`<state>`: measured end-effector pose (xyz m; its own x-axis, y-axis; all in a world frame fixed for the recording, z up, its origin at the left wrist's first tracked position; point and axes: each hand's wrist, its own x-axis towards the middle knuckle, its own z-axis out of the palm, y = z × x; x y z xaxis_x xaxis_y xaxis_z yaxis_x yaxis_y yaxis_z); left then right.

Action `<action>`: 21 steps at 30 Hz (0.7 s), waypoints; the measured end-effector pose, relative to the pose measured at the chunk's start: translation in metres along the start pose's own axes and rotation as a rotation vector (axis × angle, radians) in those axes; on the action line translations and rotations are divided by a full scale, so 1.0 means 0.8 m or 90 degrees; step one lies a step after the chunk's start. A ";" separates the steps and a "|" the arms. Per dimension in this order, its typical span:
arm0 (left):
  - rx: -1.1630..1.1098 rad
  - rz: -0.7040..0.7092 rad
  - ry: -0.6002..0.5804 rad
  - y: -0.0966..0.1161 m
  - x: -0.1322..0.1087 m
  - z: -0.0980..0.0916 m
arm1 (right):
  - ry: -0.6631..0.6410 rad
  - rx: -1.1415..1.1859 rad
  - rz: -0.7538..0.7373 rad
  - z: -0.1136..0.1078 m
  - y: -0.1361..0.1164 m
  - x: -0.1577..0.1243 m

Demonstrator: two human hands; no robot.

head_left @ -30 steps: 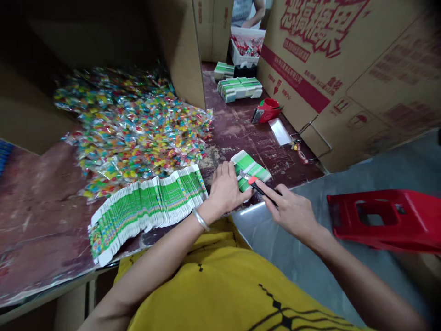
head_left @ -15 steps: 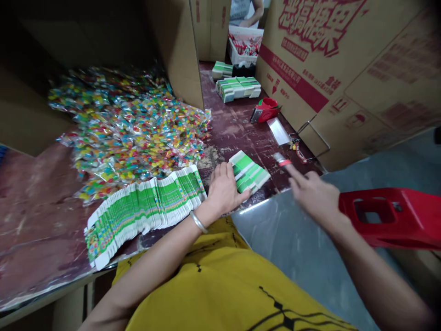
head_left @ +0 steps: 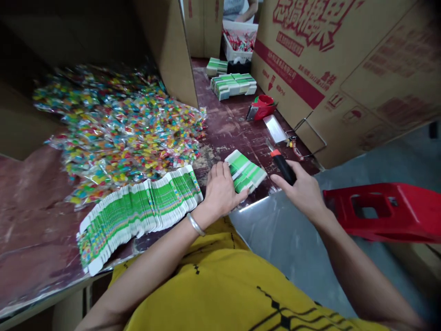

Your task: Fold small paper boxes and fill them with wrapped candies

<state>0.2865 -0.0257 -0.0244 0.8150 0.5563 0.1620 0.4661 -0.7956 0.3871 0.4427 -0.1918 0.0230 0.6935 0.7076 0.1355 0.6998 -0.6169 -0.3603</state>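
Observation:
My left hand [head_left: 222, 191], with a silver bangle at the wrist, grips the left end of a small bundle of flattened green-and-white cartons [head_left: 248, 172] near the table edge. Its thumb lies along the near side and its fingers along the far side. A utility knife [head_left: 283, 166] with a black handle and orange-red collar lies at the table edge, blade pointing away from me. Around its handle my right hand [head_left: 306, 191] is open, thumb and fingers apart. A long fanned row of matching cartons [head_left: 141, 209] lies left of my left hand.
Behind the row, clear-wrapped colourful candies [head_left: 131, 133] spill from a cardboard box. Carton bundles [head_left: 233, 86], a red tape dispenser [head_left: 262, 108] and a large printed box [head_left: 299, 69] stand farther back. A red plastic stool [head_left: 375, 207] is at right. Another person's arm [head_left: 248, 11] shows behind.
My right hand has come nearer the table edge and its fingers have opened around the knife, whose black handle now shows. My left hand stays on the carton bundle. The view shifted slightly.

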 end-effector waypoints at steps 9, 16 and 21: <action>0.006 -0.012 -0.002 0.002 0.000 -0.001 | -0.090 -0.203 -0.001 0.070 0.042 0.120; -0.011 -0.022 0.007 0.003 -0.002 -0.003 | 0.051 -0.039 -0.167 0.041 -0.007 0.110; -0.028 -0.025 0.010 0.002 -0.003 0.001 | -0.136 0.064 -0.256 0.043 -0.064 0.089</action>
<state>0.2854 -0.0283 -0.0246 0.7903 0.5914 0.1600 0.4824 -0.7616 0.4327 0.4503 -0.0978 0.0195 0.3124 0.9453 0.0938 0.8786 -0.2500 -0.4068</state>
